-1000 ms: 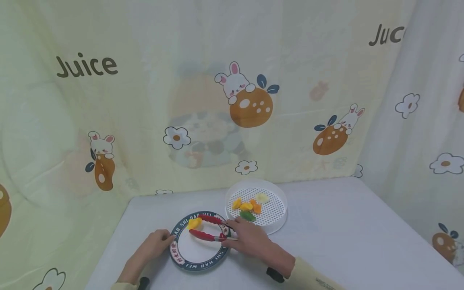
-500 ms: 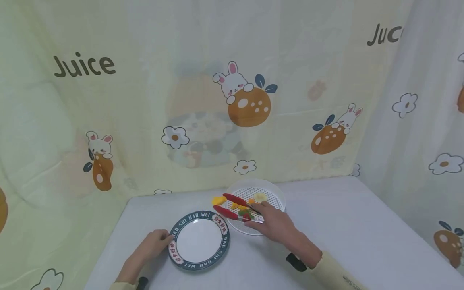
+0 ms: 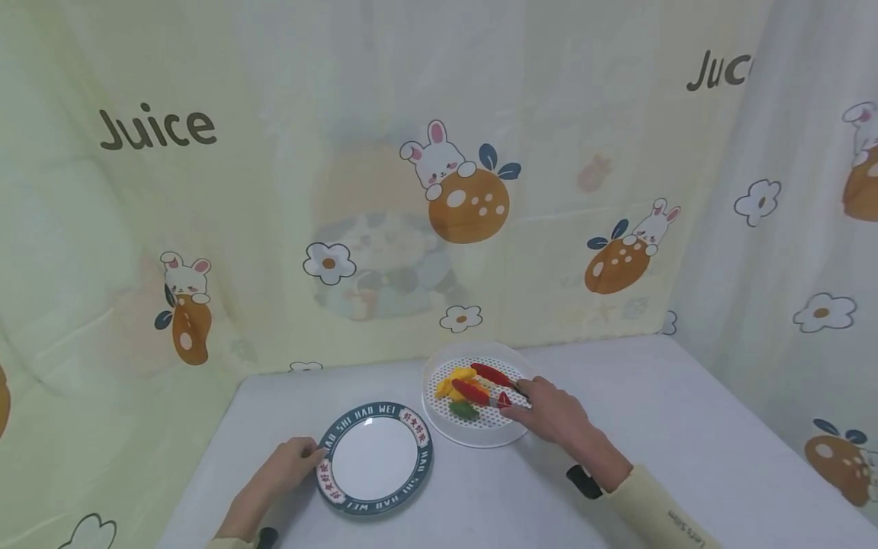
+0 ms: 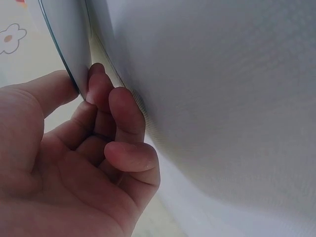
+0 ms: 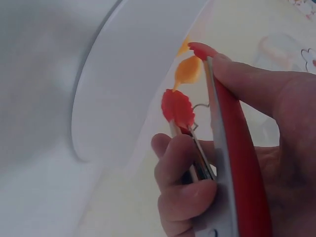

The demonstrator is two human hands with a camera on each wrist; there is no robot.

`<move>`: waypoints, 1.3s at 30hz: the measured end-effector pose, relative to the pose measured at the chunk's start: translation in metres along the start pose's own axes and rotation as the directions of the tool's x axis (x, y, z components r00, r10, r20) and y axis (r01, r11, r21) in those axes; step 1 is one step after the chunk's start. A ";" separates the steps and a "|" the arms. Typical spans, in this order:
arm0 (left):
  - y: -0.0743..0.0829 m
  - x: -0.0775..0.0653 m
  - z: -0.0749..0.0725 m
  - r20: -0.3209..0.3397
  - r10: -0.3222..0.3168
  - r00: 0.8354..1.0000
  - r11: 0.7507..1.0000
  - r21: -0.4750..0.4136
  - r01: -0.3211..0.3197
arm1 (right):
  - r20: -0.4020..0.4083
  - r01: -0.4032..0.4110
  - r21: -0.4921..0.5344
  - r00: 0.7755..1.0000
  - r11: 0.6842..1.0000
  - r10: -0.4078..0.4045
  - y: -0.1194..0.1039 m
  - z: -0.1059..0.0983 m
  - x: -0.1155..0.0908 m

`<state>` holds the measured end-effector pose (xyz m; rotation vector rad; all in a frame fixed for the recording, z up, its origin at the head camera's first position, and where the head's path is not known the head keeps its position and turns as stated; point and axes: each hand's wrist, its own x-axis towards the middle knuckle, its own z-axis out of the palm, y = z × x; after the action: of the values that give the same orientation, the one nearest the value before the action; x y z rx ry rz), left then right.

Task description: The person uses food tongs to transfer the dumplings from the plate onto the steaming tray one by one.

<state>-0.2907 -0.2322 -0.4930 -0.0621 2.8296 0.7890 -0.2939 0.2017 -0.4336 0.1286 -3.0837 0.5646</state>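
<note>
My left hand [image 3: 291,463] pinches the left edge of a white plate [image 3: 376,457] with a dark green lettered rim; in the left wrist view its thumb and fingertips [image 4: 100,91] meet at that edge. My right hand [image 3: 552,412] grips red-tipped tongs [image 3: 472,393], reaching over a white perforated basket [image 3: 480,440]. A yellow piece [image 3: 463,374] lies at the tong tips, overlapping other yellow and orange pieces in the basket. Below them rests a green piece [image 3: 463,410]. The right wrist view shows a yellow-orange piece [image 5: 188,70] beside the tong tips, past the basket's wall [image 5: 128,74].
Both plate and basket stand on a white-covered table [image 3: 604,427], the basket behind and to the right of the plate. A printed curtain [image 3: 370,191] hangs along the table's back, with another curtain [image 3: 775,259] at the right.
My right hand has carried a yellow piece in the tongs from above the plate rightward to the basket. The plate now shows bare. My left hand has stayed at the plate's edge.
</note>
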 end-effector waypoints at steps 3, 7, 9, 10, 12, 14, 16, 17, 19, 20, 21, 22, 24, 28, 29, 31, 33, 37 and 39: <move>0.000 -0.001 0.000 -0.002 0.003 1.000 1.000 -0.004 -0.003 | 0.007 -0.011 -0.004 1.000 1.000 0.011 0.004 -0.001 0.001; 0.001 -0.002 0.000 -0.005 0.002 1.000 1.000 -0.007 -0.002 | 0.021 -0.014 -0.010 1.000 1.000 0.014 0.006 -0.002 0.002; 0.002 -0.002 0.000 -0.005 0.002 1.000 1.000 -0.006 -0.002 | 0.026 -0.016 -0.004 1.000 1.000 0.016 0.006 -0.003 0.002; 0.002 -0.002 -0.001 -0.005 0.001 1.000 1.000 -0.008 -0.001 | 0.029 -0.019 -0.001 0.999 1.000 0.019 0.006 -0.004 0.002; 0.002 -0.002 -0.001 -0.002 -0.001 1.000 1.000 -0.010 0.001 | 0.037 -0.027 0.006 0.999 1.000 0.027 0.007 -0.004 0.001; 0.002 -0.002 -0.001 -0.001 -0.002 1.000 1.000 -0.011 0.002 | 0.047 -0.038 0.010 0.998 0.999 0.037 0.008 -0.004 0.000; 0.002 -0.002 -0.001 0.000 -0.003 1.000 1.000 -0.009 0.003 | 0.059 -0.051 0.009 0.997 0.999 0.050 0.008 -0.004 0.000; 0.002 -0.002 -0.001 0.000 -0.003 1.000 1.000 -0.009 0.003 | 0.065 -0.058 0.010 0.996 0.998 0.058 0.008 -0.004 0.000; 0.002 -0.002 -0.001 -0.003 -0.002 1.000 1.000 -0.007 0.002 | 0.075 -0.073 0.016 0.995 0.997 0.071 0.008 -0.004 0.000; 0.002 -0.002 -0.001 -0.003 -0.002 1.000 1.000 -0.006 0.002 | 0.080 -0.083 0.020 0.993 0.996 0.081 0.007 -0.004 0.000; 0.002 -0.003 -0.001 -0.003 0.000 1.000 1.000 -0.004 0.000 | 0.084 -0.092 0.024 0.992 0.995 0.090 0.007 -0.004 0.000; 0.002 -0.003 -0.001 -0.004 0.000 1.000 1.000 -0.004 0.000 | 0.087 -0.100 0.028 0.992 0.995 0.097 0.007 -0.003 0.000; 0.002 -0.003 -0.001 -0.003 -0.001 1.000 1.000 -0.004 0.001 | 0.084 -0.109 0.031 0.991 0.994 0.106 0.007 -0.002 -0.001; 0.001 -0.003 -0.001 0.000 -0.003 1.000 1.000 -0.008 0.003 | 0.068 -0.106 0.052 0.992 0.993 0.102 0.003 0.000 -0.003; 0.000 -0.003 -0.001 0.000 -0.004 1.000 1.000 -0.008 0.004 | 0.063 -0.099 0.066 0.993 0.993 0.095 0.000 0.001 -0.005; 0.000 -0.003 -0.001 0.001 -0.004 1.000 1.000 -0.009 0.004 | 0.058 -0.087 0.108 0.995 0.990 0.081 -0.006 0.004 -0.009; -0.001 -0.003 -0.001 0.003 -0.010 1.000 1.000 -0.011 0.010 | 0.063 -0.067 0.172 0.996 0.983 0.057 -0.015 0.010 -0.016; 0.000 -0.001 -0.001 0.007 -0.018 1.000 1.000 -0.021 0.018 | 0.128 -0.033 0.278 0.992 0.960 -0.003 -0.035 0.030 -0.036; 0.000 -0.001 -0.001 0.005 -0.018 1.000 1.000 -0.023 0.018 | 0.186 -0.033 0.305 0.982 0.952 -0.026 -0.044 0.042 -0.046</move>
<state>-0.2904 -0.2329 -0.4919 -0.0891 2.8111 0.8172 -0.2440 0.1493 -0.4576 0.1874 -3.1478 1.0921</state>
